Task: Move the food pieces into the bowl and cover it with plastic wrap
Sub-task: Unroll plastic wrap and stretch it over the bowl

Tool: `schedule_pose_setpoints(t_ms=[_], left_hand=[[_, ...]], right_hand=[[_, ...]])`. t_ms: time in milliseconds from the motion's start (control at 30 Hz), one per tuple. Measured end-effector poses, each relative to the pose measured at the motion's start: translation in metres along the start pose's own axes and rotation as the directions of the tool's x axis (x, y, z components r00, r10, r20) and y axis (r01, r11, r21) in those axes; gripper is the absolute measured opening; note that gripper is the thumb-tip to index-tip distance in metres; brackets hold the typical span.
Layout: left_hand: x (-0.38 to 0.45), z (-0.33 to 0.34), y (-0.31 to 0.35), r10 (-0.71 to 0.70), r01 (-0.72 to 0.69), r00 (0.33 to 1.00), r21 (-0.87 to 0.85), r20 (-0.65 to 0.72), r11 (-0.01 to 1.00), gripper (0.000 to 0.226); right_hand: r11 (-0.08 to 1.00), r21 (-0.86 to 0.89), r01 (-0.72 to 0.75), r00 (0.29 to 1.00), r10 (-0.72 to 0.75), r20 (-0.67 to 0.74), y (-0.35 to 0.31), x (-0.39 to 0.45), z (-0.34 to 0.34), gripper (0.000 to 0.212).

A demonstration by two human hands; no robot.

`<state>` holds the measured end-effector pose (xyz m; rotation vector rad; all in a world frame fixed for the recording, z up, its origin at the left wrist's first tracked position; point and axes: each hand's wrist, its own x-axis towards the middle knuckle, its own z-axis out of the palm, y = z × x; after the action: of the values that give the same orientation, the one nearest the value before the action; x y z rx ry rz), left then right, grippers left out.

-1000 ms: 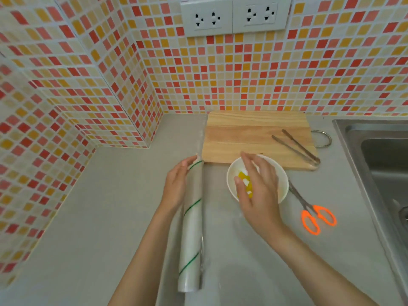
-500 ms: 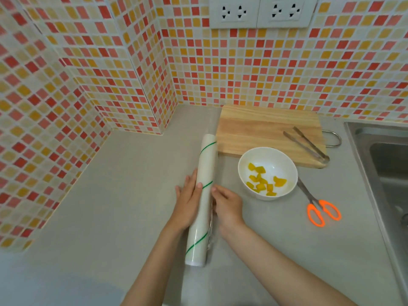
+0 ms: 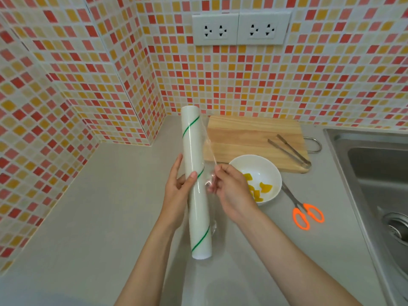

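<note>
A long white roll of plastic wrap [image 3: 195,164] with green spiral stripes is lifted off the grey counter, tilted away from me. My left hand [image 3: 178,191] grips its middle. My right hand [image 3: 229,191] pinches the loose clear film edge [image 3: 209,146] just right of the roll. A white bowl [image 3: 271,171] with several yellow food pieces [image 3: 265,187] sits on the counter behind my right hand, which hides its left part.
A wooden cutting board [image 3: 247,138] lies behind the bowl with metal tongs [image 3: 291,151] on its right side. Orange-handled scissors [image 3: 304,210] lie right of the bowl. A steel sink [image 3: 375,173] is at the right. Tiled walls close the corner at left and back.
The roll was lying on the counter under both hands; now my left hand has lifted it and my right hand has taken hold of the film edge. Earlier my right hand left the bowl.
</note>
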<state>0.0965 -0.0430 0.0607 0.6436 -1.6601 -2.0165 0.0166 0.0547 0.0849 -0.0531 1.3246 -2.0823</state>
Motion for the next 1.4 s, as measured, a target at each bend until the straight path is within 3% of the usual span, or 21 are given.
schedule_pose_setpoints(t_ms=[67, 133, 233, 333, 400, 533, 667, 800, 933, 1133, 1233, 1300, 1400], left_hand=[[0.000, 0.002, 0.009, -0.063, 0.064, 0.998, -0.028, 0.029, 0.998, 0.068], [0.000, 0.005, 0.015, -0.081, 0.081, 0.991, 0.006, 0.107, 0.997, 0.050], [-0.002, 0.013, 0.021, -0.119, 0.122, 0.979, -0.013, 0.168, 0.992, 0.021], [-0.006, 0.020, 0.023, -0.167, 0.187, 0.972, -0.114, 0.166, 0.976, 0.015], [-0.006, 0.023, 0.021, -0.200, 0.226, 0.966, -0.160, 0.161, 0.961, 0.018], [-0.006, 0.029, 0.019, -0.247, 0.282, 0.950, -0.181, 0.193, 0.942, 0.035], [-0.005, 0.044, 0.021, -0.225, 0.258, 0.957, -0.186, 0.181, 0.948, 0.049], [-0.001, 0.060, 0.017, -0.196, 0.206, 0.971, -0.068, 0.135, 0.976, 0.054], [-0.001, 0.077, 0.022, -0.293, 0.308, 0.933, -0.044, 0.210, 0.950, 0.043], [0.005, 0.095, 0.022, -0.423, 0.496, 0.844, -0.181, 0.330, 0.850, 0.052], [0.004, 0.106, 0.019, -0.457, 0.636, 0.756, -0.359, 0.469, 0.683, 0.047], [0.001, 0.113, 0.016, -0.437, 0.674, 0.729, -0.446, 0.527, 0.589, 0.044], [-0.002, 0.116, 0.011, -0.413, 0.660, 0.747, -0.504, 0.522, 0.558, 0.046]], right_hand=[[0.999, 0.014, -0.034, 0.995, 0.033, 0.095, -0.014, 0.000, 0.000, 0.018], [0.996, -0.088, -0.021, 0.994, 0.030, 0.107, -0.024, 0.002, -0.001, 0.018], [0.981, -0.175, 0.079, 0.997, -0.074, 0.032, -0.029, 0.006, -0.002, 0.022], [0.988, -0.116, 0.101, 0.991, -0.110, -0.071, -0.025, 0.008, 0.001, 0.025], [0.985, -0.106, 0.139, 0.975, -0.154, -0.158, -0.022, 0.009, 0.002, 0.024], [0.908, -0.282, 0.308, 0.877, -0.386, -0.285, -0.022, 0.006, -0.007, 0.024], [0.880, -0.305, 0.364, 0.806, -0.461, -0.370, -0.029, 0.002, -0.018, 0.024], [0.806, -0.429, 0.409, 0.731, -0.571, -0.375, -0.035, -0.001, -0.035, 0.023], [0.737, -0.567, 0.368, 0.719, -0.612, -0.329, -0.046, 0.004, -0.056, 0.022], [0.558, -0.763, 0.327, 0.749, -0.645, -0.151, -0.062, 0.009, -0.075, 0.022], [0.436, -0.852, 0.289, 0.728, -0.678, -0.100, -0.064, 0.008, -0.082, 0.020], [0.411, -0.862, 0.297, 0.716, -0.693, -0.084, -0.065, 0.006, -0.087, 0.019], [0.470, -0.823, 0.318, 0.735, -0.671, -0.100, -0.068, 0.004, -0.089, 0.019]])
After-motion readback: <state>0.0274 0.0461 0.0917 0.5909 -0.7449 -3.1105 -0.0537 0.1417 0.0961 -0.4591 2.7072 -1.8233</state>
